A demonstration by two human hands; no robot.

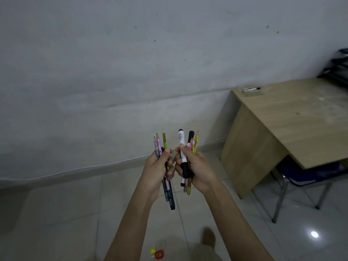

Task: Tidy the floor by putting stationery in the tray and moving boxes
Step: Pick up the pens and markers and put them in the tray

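Note:
My left hand (158, 166) grips a bunch of coloured pencils and a dark pen (163, 146), points up. Close beside it, my right hand (195, 170) holds two black-and-white markers (182, 142) together with several pencils (195, 144). Both hands are raised in front of me above the tiled floor (66, 213), thumbs nearly touching. On the wooden desk (301, 117) at the right stands a clear tray (253, 92) with a marker lying in it. Small red and yellow items (157, 253) lie on the floor near my foot (208, 238).
A grey wall fills the upper view. A blue chair with metal legs (301, 178) is tucked under the desk. A black stacked rack (339, 66) sits on the desk's far right corner.

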